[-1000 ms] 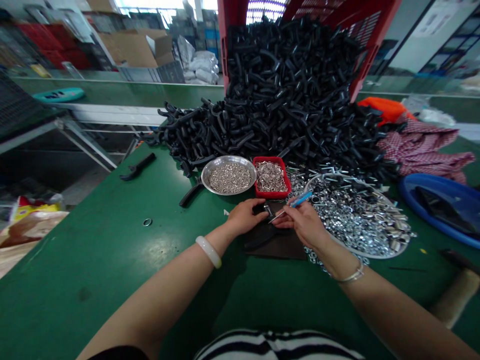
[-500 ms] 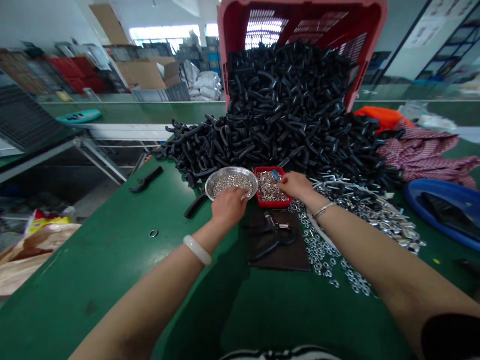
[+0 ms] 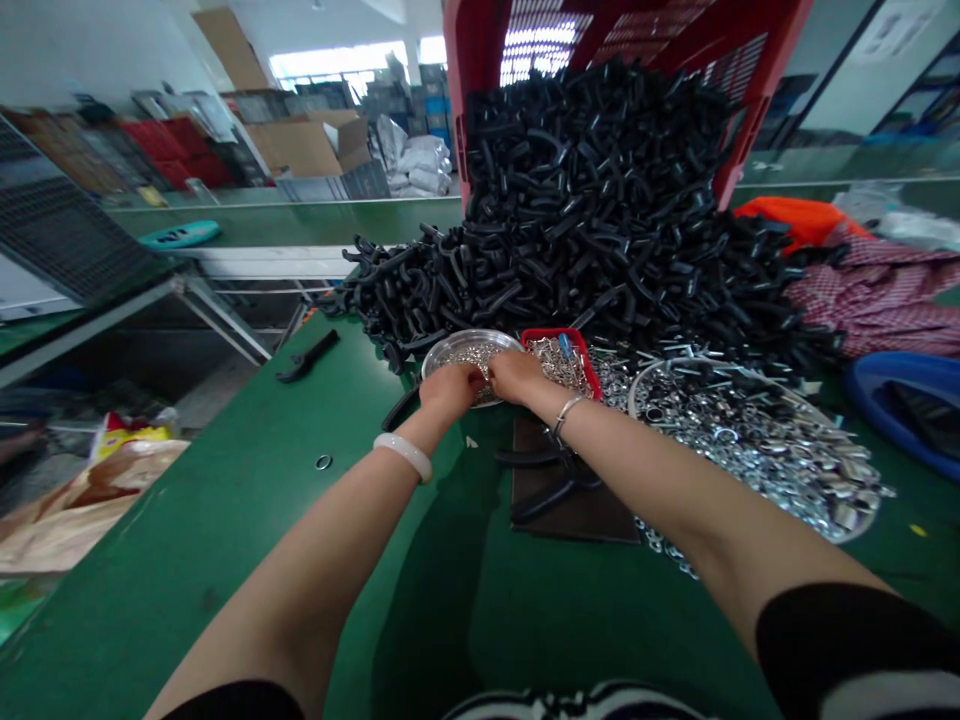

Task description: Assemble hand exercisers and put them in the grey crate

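My left hand [image 3: 448, 391] is at the near edge of a round metal bowl [image 3: 433, 352] of small shiny parts, its fingers pinched together. Close beside it, my right hand [image 3: 515, 375] is over the same bowl with fingers closed. What either pinches is too small to make out. To the right of the bowl stands a red tray [image 3: 592, 374] of small metal pieces, with a blue-tipped item [image 3: 565, 345] in it. Below my right wrist, a black-handled tool [image 3: 551, 490] lies on a dark mat [image 3: 577, 525], partly covered by my forearm.
Black curved handles [image 3: 570, 220] are heaped behind, spilling from a tipped red crate [image 3: 772, 95]. At right are a round tray [image 3: 862, 530] of metal fittings and a blue basin [image 3: 892, 420]. A loose handle [image 3: 308, 357] and a ring [image 3: 323, 462] lie to the left.
My right hand has moved left from the red tray to the metal bowl, beside my left hand. The blue-tipped item it was at now rests in the tray. The view has shifted slightly.
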`<move>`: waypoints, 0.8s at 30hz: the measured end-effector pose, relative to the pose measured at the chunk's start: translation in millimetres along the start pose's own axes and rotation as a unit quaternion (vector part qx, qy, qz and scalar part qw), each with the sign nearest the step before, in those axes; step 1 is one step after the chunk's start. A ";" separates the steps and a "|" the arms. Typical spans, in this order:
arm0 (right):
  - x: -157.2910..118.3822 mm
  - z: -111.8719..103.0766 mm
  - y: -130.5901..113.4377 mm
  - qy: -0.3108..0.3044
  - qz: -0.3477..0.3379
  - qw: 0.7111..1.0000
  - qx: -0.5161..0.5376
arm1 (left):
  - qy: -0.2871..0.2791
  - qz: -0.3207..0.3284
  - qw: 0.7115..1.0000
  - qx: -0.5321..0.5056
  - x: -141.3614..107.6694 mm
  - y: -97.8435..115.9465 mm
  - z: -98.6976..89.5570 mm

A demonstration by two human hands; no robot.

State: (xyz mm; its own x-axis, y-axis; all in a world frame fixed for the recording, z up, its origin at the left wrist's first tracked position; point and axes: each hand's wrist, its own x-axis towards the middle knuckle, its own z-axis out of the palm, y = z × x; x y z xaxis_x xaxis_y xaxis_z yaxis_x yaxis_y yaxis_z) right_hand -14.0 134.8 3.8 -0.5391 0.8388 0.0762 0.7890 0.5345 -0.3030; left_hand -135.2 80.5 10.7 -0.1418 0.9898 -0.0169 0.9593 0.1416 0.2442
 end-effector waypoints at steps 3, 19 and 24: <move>-9.0 -1.6 5.5 0.012 0.001 1.000 -0.007 | 0.008 -0.010 1.000 0.003 3.3 -3.5 0.5; -17.2 -9.9 15.9 0.059 -0.025 0.996 0.066 | 0.020 0.004 0.995 -0.098 -12.1 -8.1 1.8; -64.3 -29.4 36.9 0.125 -0.018 0.981 0.145 | -0.027 0.131 0.979 -0.156 -32.0 10.5 3.6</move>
State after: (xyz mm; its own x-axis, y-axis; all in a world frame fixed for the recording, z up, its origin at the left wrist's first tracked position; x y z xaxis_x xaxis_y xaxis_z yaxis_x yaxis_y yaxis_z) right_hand 58.4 103.6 15.7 -0.4471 0.8381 0.3125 0.6338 0.5434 -0.5505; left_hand -119.7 50.4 10.3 0.1203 0.9920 0.0372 0.8391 -0.1217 0.5303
